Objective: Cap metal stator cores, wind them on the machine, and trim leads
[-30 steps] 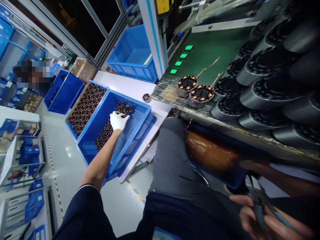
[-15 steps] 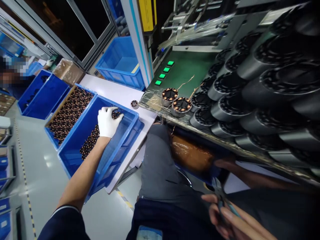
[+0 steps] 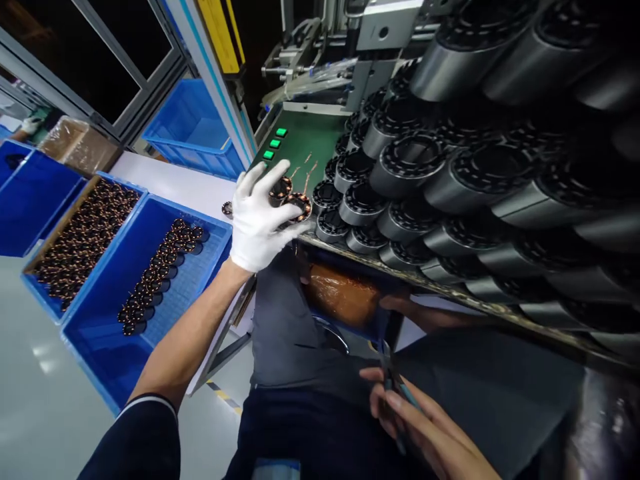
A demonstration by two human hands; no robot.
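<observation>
My left hand (image 3: 260,217), in a white glove, hovers with fingers spread over two copper-wound stators (image 3: 295,200) at the near edge of the green bench (image 3: 300,143). It touches or nearly touches them; nothing is gripped. My bare right hand (image 3: 425,427) is low in my lap, fingers closed around a pair of cutters (image 3: 393,383) with blue-green handles. A blue bin (image 3: 120,360) to the left holds a row of small dark stators (image 3: 160,273).
Many black cylindrical motor housings (image 3: 450,167) lie stacked across the bench on the right. A second bin (image 3: 80,237) full of copper stators stands further left, an empty blue bin (image 3: 195,133) behind. Green lit buttons (image 3: 274,143) sit on the bench. One lone stator (image 3: 228,209) lies on the white table.
My left hand left the blue bin and swung right to the two stators on the bench. The view turned right. My right hand with the cutters shifted left in the picture.
</observation>
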